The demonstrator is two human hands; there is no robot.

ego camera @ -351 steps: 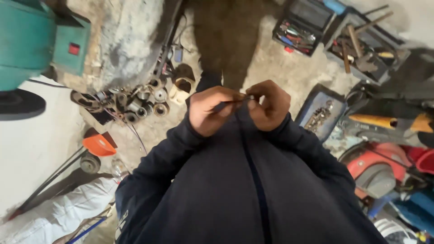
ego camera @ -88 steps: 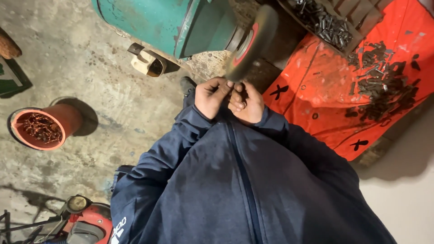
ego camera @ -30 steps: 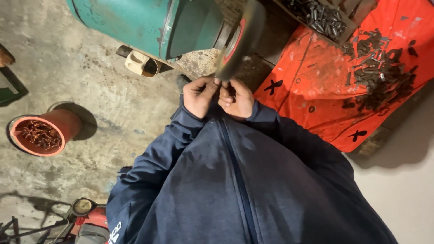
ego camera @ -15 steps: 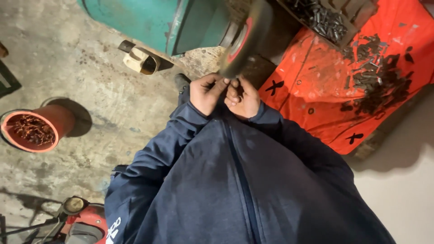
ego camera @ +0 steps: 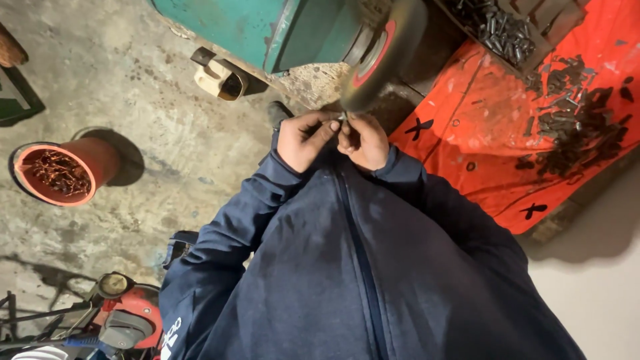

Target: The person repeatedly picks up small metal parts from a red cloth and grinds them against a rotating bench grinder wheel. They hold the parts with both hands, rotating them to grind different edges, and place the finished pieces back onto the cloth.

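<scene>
My left hand (ego camera: 303, 139) and my right hand (ego camera: 365, 141) are pinched together around a small metal part (ego camera: 342, 119), mostly hidden by my fingers. They hold it right at the lower rim of a dark wheel with a red centre (ego camera: 377, 57), mounted on a teal green machine (ego camera: 267, 27). My dark blue jacket sleeves and zipped front fill the lower middle of the view.
An orange red sheet (ego camera: 507, 147) at the right carries several small dark metal pieces (ego camera: 573, 127). A dark tray of similar parts (ego camera: 500, 27) sits above it. A red bucket of rusty scrap (ego camera: 60, 175) stands on the concrete floor at left. A red machine (ego camera: 127, 317) is at bottom left.
Over the last second my hands stayed pinched on the part at the wheel's rim, shifting only slightly. About twelve seconds ago I stood elsewhere, near tool cases.
</scene>
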